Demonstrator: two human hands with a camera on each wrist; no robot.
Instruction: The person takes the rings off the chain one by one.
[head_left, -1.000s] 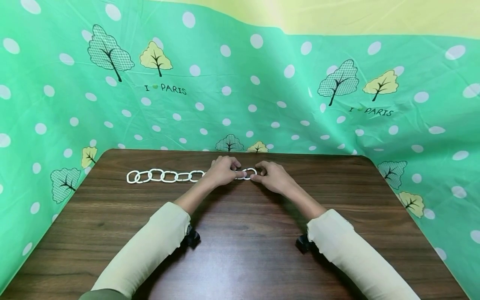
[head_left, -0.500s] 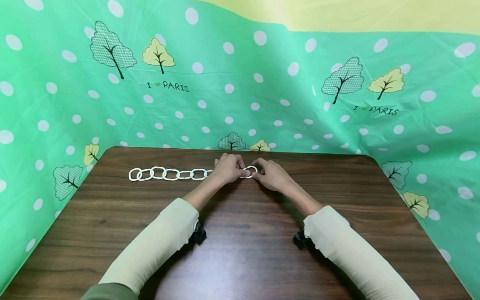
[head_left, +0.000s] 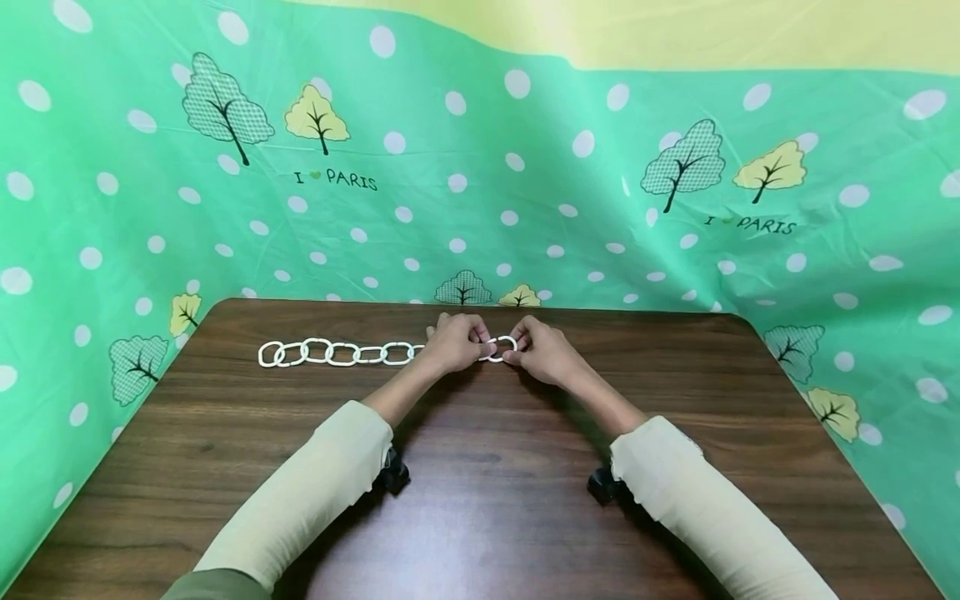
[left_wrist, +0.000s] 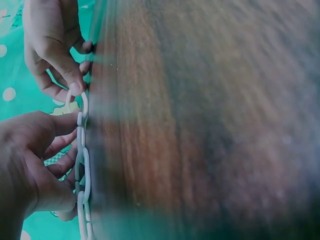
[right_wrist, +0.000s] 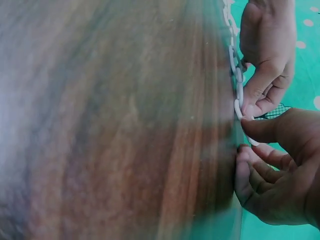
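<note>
A white chain of several oval links lies stretched sideways along the far part of the table. My left hand covers a stretch near its right end and pinches a link there. In the left wrist view its thumb presses on the chain. My right hand pinches the end link between thumb and fingers. The two thumbs are close together, with part of that link showing between the hands. In the right wrist view the right hand's thumb lies against the link, close below the left hand.
The dark wooden table spreads out in front of the person, its far edge just beyond the hands. A green dotted cloth with printed trees hangs behind and at both sides. Black wrist cameras sit below the light sleeves.
My left hand has shifted slightly right, nearer my right hand, uncovering a little more chain on its left. The right hand keeps its pinch on the end link. The head view has moved slightly.
</note>
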